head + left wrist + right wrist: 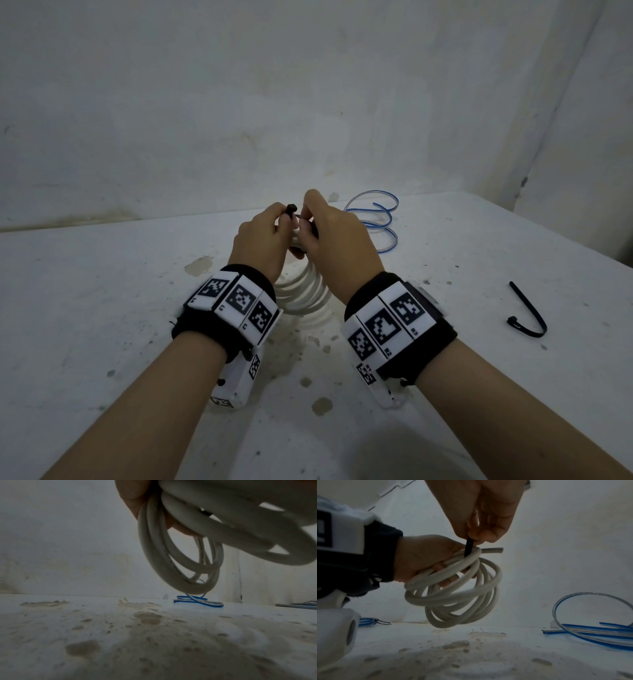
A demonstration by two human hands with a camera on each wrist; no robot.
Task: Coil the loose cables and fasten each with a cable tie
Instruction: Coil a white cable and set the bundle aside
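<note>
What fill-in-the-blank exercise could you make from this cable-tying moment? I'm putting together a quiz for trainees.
1. The left hand grips a coil of ____ cable.
2. The right hand pinches a cable tie whose colour is ____.
3. The loose cable lying on the table beyond the hands is ____ and clear.
4. A spare cable tie lies on the table to the person's ____.

Missing words: white; black; blue; right
</note>
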